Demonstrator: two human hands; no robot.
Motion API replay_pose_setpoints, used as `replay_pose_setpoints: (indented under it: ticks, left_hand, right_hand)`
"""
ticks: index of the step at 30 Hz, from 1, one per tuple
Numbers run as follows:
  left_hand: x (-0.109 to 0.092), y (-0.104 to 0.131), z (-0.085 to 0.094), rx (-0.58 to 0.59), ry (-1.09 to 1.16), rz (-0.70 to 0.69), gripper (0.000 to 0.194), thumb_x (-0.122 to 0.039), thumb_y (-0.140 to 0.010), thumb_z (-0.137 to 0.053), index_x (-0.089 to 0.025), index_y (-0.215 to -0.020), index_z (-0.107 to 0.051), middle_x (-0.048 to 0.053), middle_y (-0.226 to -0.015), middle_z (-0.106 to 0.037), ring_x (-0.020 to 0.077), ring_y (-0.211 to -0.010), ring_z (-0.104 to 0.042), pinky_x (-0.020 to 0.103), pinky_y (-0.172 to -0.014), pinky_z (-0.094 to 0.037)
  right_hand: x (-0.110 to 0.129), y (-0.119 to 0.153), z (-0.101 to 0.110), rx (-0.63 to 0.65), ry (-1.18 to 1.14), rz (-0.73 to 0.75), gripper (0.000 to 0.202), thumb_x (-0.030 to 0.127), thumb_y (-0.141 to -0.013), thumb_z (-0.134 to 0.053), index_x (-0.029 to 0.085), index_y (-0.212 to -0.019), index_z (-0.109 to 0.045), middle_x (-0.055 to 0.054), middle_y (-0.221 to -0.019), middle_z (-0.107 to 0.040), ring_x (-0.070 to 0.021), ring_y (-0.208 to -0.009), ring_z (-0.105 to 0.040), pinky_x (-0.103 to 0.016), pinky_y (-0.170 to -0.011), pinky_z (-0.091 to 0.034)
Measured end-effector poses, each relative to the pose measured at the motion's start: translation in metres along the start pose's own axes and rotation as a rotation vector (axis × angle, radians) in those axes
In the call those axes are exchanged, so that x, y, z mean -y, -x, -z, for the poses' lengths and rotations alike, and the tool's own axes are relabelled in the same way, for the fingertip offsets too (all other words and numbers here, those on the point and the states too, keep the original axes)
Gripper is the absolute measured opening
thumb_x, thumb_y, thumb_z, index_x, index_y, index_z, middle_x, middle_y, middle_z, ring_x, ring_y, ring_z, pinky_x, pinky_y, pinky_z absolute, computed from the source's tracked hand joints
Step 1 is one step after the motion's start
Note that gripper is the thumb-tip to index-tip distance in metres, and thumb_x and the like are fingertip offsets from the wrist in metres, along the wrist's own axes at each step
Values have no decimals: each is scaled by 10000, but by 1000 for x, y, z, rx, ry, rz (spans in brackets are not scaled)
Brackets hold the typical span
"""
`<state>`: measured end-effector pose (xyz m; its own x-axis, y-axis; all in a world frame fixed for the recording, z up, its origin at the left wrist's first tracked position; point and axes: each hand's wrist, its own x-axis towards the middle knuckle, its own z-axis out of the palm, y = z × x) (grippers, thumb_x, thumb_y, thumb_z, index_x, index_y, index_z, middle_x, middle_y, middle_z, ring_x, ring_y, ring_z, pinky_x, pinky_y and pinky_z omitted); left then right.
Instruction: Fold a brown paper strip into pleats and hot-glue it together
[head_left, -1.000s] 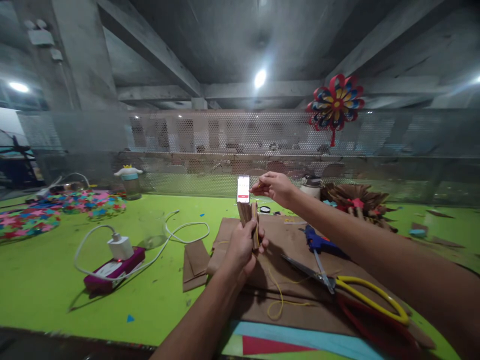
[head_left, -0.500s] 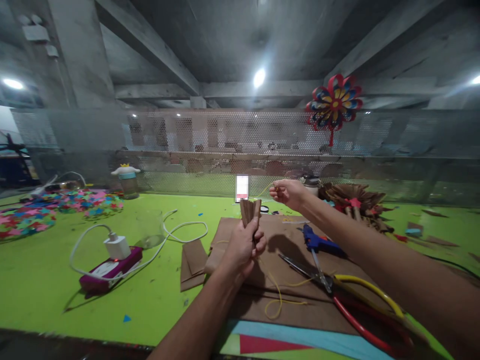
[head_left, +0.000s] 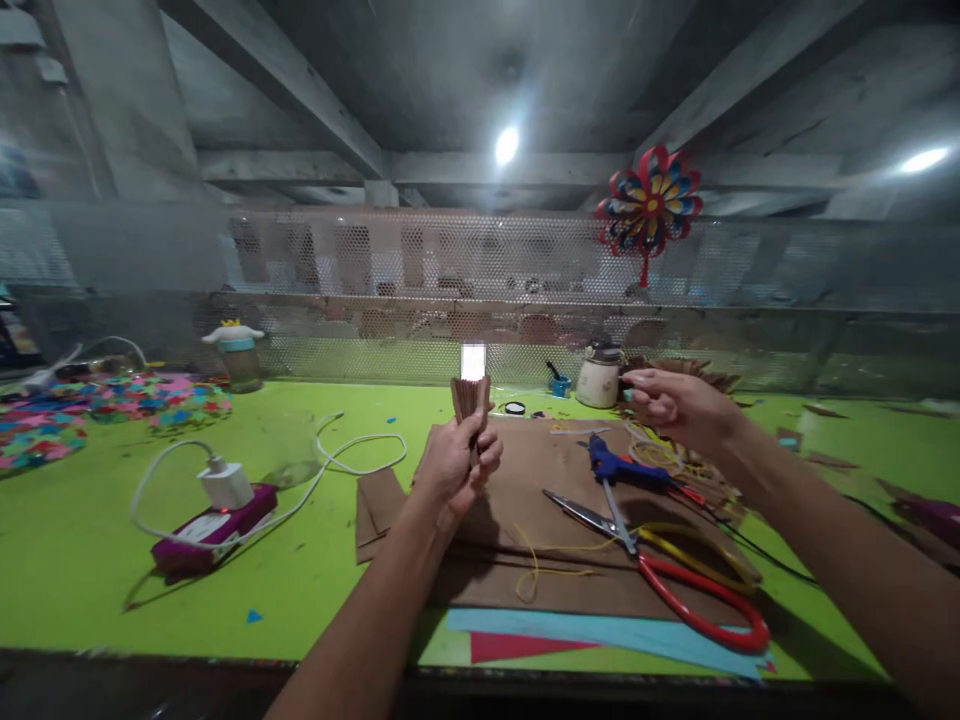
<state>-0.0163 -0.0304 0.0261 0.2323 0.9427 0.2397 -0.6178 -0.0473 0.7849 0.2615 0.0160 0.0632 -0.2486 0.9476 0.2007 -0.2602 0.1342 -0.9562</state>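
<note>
My left hand point(head_left: 459, 462) grips a bundle of pleated brown paper point(head_left: 470, 398), whose folds fan slightly upward. Out to the right, my right hand point(head_left: 675, 408) is closed, fingers pinched; what they hold, if anything, is too small to name. Beneath my left hand lies a stack of brown paper sheets point(head_left: 517, 460) with loose yellow string point(head_left: 534, 572) on it. Scissors with red and yellow handles point(head_left: 634, 545) rest partly open there, beside a blue glue gun point(head_left: 626, 468).
A purple power strip point(head_left: 214, 530) with a white charger and cable lies left, near a clear cup point(head_left: 291, 450) and colourful paper stars point(head_left: 161, 400). A white jar point(head_left: 598, 380) and phone point(head_left: 473, 361) stand at the back. A pinwheel point(head_left: 651, 205) hangs against the mesh.
My right hand has moved farther right, away from the pleated bundle, and now hides part of the brown folded pieces at the back. The view has shifted slightly. My left hand keeps its grip.
</note>
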Motion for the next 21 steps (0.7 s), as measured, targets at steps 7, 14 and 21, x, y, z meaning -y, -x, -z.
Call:
replay_pose_setpoints:
  ticks: [7, 14, 21]
  left_hand:
    - [-12, 13, -20, 142, -234, 94, 179, -290, -775, -533, -166, -839, -421, -72, -510, -378, 46, -343, -398, 129, -286, -242]
    - [-35, 36, -26, 233, -339, 236, 150, -278, -800, -501, -167, -879, -438, -50, -526, -433, 62, -359, -456, 124, -284, -272]
    - [-39, 47, -25, 256, -455, 407, 140, -255, -759, -557, -155, -821, -481, 10, -527, -529, 146, -432, -582, 155, -314, -360]
  right_hand:
    - [12, 12, -60, 108, 352, 332, 377, 160, -658, -632, 186, -1028, -563, -98, -1019, -606, -192, -951, -553, -304, -761, -457]
    - [-19, 15, -94, 387, 831, 224, 361, 271, -786, -496, 127, -1113, -549, -5, -535, -598, -106, -509, -523, -228, -517, -401]
    - [16, 52, -62, 380, 1081, 418, 434, 329, -746, -570, 238, -1167, -523, -77, -1169, -541, -211, -1033, -505, -331, -831, -414]
